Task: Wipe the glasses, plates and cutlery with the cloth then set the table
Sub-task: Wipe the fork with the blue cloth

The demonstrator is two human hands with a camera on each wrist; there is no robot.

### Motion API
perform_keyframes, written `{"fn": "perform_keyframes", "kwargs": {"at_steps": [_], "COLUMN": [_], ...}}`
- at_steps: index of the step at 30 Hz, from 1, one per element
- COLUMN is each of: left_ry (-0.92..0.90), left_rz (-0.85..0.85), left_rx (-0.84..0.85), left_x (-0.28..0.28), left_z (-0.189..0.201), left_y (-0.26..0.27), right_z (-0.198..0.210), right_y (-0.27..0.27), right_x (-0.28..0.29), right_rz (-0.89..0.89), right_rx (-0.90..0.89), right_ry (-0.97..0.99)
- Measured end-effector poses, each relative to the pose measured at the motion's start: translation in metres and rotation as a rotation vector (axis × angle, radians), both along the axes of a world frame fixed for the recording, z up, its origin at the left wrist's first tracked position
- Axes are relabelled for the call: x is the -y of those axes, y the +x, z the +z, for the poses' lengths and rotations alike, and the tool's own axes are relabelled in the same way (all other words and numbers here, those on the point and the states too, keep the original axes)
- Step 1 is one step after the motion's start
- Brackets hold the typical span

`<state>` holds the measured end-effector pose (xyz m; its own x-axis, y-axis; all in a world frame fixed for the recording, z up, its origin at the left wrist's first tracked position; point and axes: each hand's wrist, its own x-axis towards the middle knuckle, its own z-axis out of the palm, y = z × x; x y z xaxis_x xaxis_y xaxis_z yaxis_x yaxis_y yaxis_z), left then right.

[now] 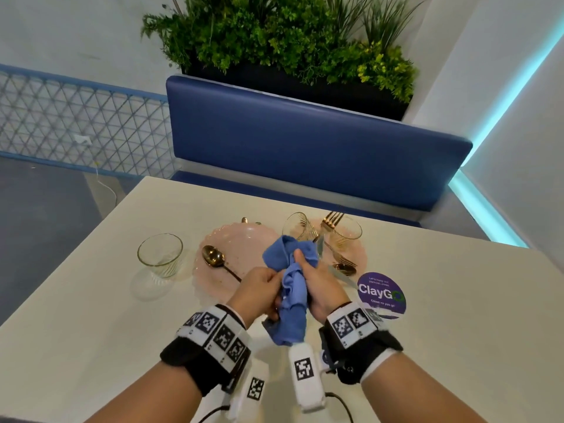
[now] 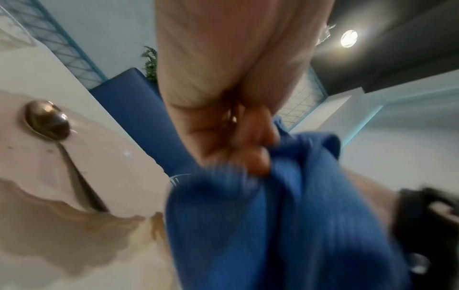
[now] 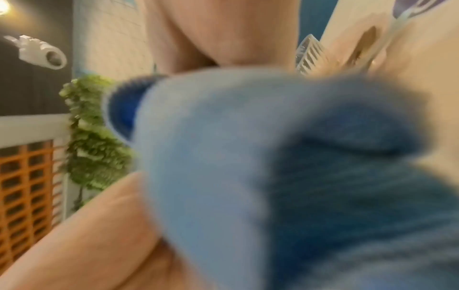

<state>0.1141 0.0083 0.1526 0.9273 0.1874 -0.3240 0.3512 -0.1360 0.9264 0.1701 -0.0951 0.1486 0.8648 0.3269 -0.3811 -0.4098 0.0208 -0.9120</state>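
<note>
I see both hands, left hand [image 1: 258, 290] and right hand [image 1: 317, 285], clamped on the cloth [image 1: 291, 288]. Risk: its hanging tail may drag the spoon [image 1: 215, 257] off the near plate [image 1: 244, 236].

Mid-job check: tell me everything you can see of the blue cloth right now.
The blue cloth is soft, ribbed-looking fabric, bunched and twisted into a rough vertical roll above the table. The left hand grips its lower middle; the right hand wraps its upper part, thumb pressed into the folds. Its top puffs out before the plates, and a loose end hangs below the hands. Whether cutlery lies inside cannot be told. Wrist views show it blurred.
</note>
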Motion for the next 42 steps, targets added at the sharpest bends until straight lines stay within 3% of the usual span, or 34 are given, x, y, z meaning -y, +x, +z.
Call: {"fn": "perform_keyframes", "kwargs": {"at_steps": [3,6,9,14,19,21,26,29,33,37,40,42], "left_ry": [-0.081,-0.257,-0.354,-0.479,-0.585,-0.45,0.114,0.393,0.483,0.658,0.659,0.616], "left_rz": [-0.056,0.045,0.038,0.062,0.296,0.226,-0.12,-0.134,-0.123,-0.216,-0.217,-0.114], "left_rx": [-0.063,0.029,0.071,0.065,0.062,0.012,-0.228,-0.263,-0.215,-0.252,-0.271,-0.23], "left_x": [-0.013,-0.017,-0.003,0.002,-0.028,-0.034,0.017,0.033,0.041,0.046,0.045,0.034], "left_z": [0.006,0.014,0.019,0.002,-0.008,-0.017,-0.077,-0.108,-0.121,-0.133,-0.126,-0.112], "left_y": [-0.002,0.006,0.01,0.005,0.016,0.016,-0.017,-0.032,-0.044,-0.051,-0.048,-0.039], "right_z": [0.002,0.006,-0.001,-0.019,-0.035,-0.031,-0.013,-0.013,-0.022,-0.033,-0.033,-0.032], "right_y": [-0.003,-0.016,-0.028,-0.041,-0.053,-0.048,-0.022,-0.015,-0.015,-0.01,-0.008,-0.005], "right_x": [0.015,0.019,0.012,0.019,0.063,0.082,0.105,0.111,0.116,0.113,0.107,0.105], "right_rz": [0.114,0.236,0.31,0.408,0.475,0.324,-0.049,-0.135,-0.105,-0.08,-0.083,-0.073], "right_rx": [0.234,0.372,0.498,0.46,0.162,-0.01,-0.261,-0.259,-0.229,-0.184,-0.193,-0.215], "right_ry": [-0.186,-0.273,-0.303,-0.36,-0.309,-0.185,0.176,0.172,0.146,0.055,0.025,0.049]}}
